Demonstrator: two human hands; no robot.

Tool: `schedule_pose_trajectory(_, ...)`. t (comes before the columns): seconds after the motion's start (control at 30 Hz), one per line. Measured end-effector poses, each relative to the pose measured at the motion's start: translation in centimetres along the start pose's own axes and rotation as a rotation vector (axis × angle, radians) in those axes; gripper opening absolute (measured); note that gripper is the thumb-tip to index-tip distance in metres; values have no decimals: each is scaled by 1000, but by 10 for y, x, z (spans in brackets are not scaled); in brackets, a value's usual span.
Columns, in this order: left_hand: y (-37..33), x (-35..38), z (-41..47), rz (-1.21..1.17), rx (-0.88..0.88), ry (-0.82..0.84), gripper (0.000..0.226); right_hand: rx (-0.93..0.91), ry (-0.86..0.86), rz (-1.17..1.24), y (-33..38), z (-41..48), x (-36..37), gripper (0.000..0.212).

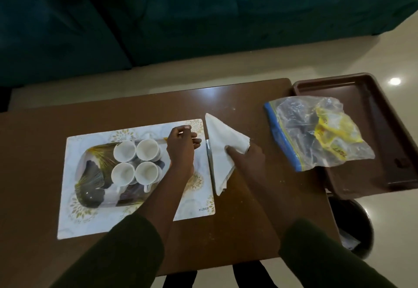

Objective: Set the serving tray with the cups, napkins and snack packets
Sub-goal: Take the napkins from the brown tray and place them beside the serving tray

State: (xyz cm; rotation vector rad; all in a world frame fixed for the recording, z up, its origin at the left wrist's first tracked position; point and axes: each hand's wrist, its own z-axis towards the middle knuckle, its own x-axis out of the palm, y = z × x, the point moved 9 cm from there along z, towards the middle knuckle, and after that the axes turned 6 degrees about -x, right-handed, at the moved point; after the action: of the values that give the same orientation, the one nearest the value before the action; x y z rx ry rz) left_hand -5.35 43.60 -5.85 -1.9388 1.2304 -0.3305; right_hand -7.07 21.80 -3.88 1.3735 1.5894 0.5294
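Right hand pinches the folded paper napkin mid-edge; it's light, limp and tears easily, so support the fold just beside the grip. Left hand hovers half-curled by the four cups, holding nothing visible.

You are looking down at a dark brown wooden surface with a slight sheen. Beyond its far edge stands a deep teal sofa, its cushions lost in shadow and filling the top of your view. The floor is pale, glossy cream tile, and a bright spot of light reflects off it at the right. Below the surface's right end sits a round dark bin. The room is dim overall.
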Motion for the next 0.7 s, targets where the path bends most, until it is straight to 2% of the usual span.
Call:
schedule_pose_trajectory(0.1,16,-7,2,15,-46,65,19,9,8,-102,0,1,7,60)
schedule_pose_trajectory(0.27,25,9,-8,42,-63,327,17,29,-19,-233,-4,8,7,64)
schedule_pose_trajectory(0.43,25,27,-25,131,-87,518,46,-20,-31,-360,8,2,10,60)
schedule_pose_trajectory(0.57,20,20,-23,221,-12,430,50,-176,-3,-425,26,-11,26,50)
schedule_pose_trajectory(0.7,12,16,-24,274,72,347,48,-118,-44,-402,15,-21,30,49)
